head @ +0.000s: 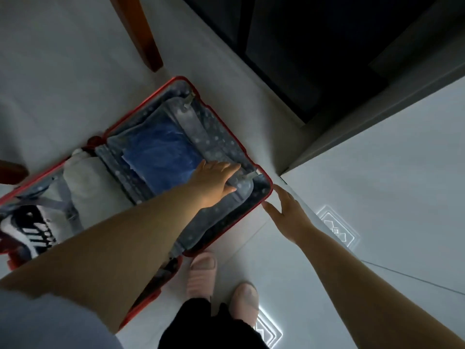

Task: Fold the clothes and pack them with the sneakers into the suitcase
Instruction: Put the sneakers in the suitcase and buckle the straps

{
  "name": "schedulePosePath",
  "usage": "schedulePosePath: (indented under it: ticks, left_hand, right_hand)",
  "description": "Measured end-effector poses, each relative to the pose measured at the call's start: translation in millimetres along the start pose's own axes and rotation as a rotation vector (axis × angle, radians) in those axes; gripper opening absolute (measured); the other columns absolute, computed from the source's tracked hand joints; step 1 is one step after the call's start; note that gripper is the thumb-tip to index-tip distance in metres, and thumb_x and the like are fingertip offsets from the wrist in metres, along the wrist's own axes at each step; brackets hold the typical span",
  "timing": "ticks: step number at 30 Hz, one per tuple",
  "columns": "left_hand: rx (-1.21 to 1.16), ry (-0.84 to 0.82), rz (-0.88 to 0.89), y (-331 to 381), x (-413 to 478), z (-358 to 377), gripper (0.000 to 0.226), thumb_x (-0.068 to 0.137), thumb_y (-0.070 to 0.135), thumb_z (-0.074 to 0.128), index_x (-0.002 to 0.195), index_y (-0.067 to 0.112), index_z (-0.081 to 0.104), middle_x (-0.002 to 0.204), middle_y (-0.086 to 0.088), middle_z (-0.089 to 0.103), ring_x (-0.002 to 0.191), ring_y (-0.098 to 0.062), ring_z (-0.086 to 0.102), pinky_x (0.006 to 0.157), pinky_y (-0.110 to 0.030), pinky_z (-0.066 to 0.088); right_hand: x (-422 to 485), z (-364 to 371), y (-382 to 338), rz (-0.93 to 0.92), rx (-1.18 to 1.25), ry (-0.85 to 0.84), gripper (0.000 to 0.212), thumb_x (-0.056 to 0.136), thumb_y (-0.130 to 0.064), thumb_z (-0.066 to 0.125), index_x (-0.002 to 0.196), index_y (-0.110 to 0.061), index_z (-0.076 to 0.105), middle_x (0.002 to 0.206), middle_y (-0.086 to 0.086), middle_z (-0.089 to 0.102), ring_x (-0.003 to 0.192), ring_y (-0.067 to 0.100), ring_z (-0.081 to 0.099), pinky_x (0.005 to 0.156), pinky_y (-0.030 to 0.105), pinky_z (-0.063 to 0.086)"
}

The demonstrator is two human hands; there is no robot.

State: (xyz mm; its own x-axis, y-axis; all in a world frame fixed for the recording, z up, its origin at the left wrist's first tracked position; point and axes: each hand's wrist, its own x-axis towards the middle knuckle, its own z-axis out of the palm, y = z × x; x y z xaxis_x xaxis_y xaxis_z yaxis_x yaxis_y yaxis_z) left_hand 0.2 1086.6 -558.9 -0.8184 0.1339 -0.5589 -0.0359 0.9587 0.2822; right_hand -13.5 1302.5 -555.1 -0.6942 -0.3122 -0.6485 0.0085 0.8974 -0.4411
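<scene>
A red suitcase lies open on the pale floor. Its right half holds folded blue clothing under a grey dotted divider flap. The left half holds a light folded garment and a black-and-white sneaker under grey straps. My left hand reaches across the suitcase, fingers straight, resting on the flap near its zipper at the far corner. My right hand hovers open just outside the suitcase's corner, fingertips close to the red rim; whether they touch it I cannot tell.
A wooden chair leg stands behind the suitcase, another dark wooden piece at the left edge. A dark doorway opens at the upper right. My feet in pink slippers stand by the suitcase's near edge.
</scene>
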Motion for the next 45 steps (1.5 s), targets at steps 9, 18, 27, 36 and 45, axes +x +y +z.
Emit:
schedulePosePath:
  ticks: [9,18,27,36,45]
  left_hand:
    - [0.103,0.145,0.060,-47,158,60,0.063,0.097,0.044,0.033,0.149,0.029,0.000,0.158,0.000,-0.002,0.145,-0.023,-0.003,0.116,-0.044,-0.004]
    - [0.388,0.091,0.104,-77,225,58,0.054,0.097,0.048,0.030,0.145,0.024,0.024,0.154,-0.001,0.021,0.143,-0.019,0.011,0.112,-0.045,-0.014]
    - [0.202,0.330,0.180,-68,110,3,0.056,0.088,0.049,0.049,0.138,0.023,0.043,0.140,-0.002,0.044,0.131,-0.023,0.035,0.098,-0.038,0.022]
    - [0.311,0.114,0.066,-64,-81,-53,0.071,0.091,0.055,0.037,0.149,0.025,0.008,0.156,0.000,0.011,0.143,-0.017,0.010,0.105,-0.038,0.018]
    - [0.385,0.035,0.091,-96,-171,-58,0.072,0.093,0.051,0.038,0.149,0.025,0.001,0.157,-0.001,0.001,0.144,-0.019,0.005,0.111,-0.042,0.017]
  right_hand:
    - [160,43,48,-0.008,-0.016,0.084,0.057,0.097,-0.042,0.041,0.147,-0.024,0.021,0.149,0.003,0.035,0.124,0.027,0.049,0.107,0.041,0.036]
    - [224,50,55,-0.105,-0.242,0.017,0.042,0.096,-0.009,0.040,0.136,-0.021,0.039,0.117,0.011,0.060,0.103,0.028,0.057,0.088,0.033,0.047]
    - [107,23,-11,-0.165,-0.462,0.122,0.045,0.090,-0.004,0.043,0.133,-0.018,0.042,0.082,0.002,0.058,0.079,0.028,0.063,0.070,0.032,0.049]
    - [-55,28,-125,-0.098,-0.438,0.075,0.059,0.091,-0.012,0.047,0.146,-0.016,0.025,0.141,0.007,0.042,0.119,0.030,0.049,0.105,0.039,0.036]
    - [-122,77,-170,0.058,-0.201,0.093,0.041,0.095,-0.038,0.043,0.136,-0.042,0.040,0.156,0.013,0.003,0.140,0.040,0.009,0.116,0.052,0.009]
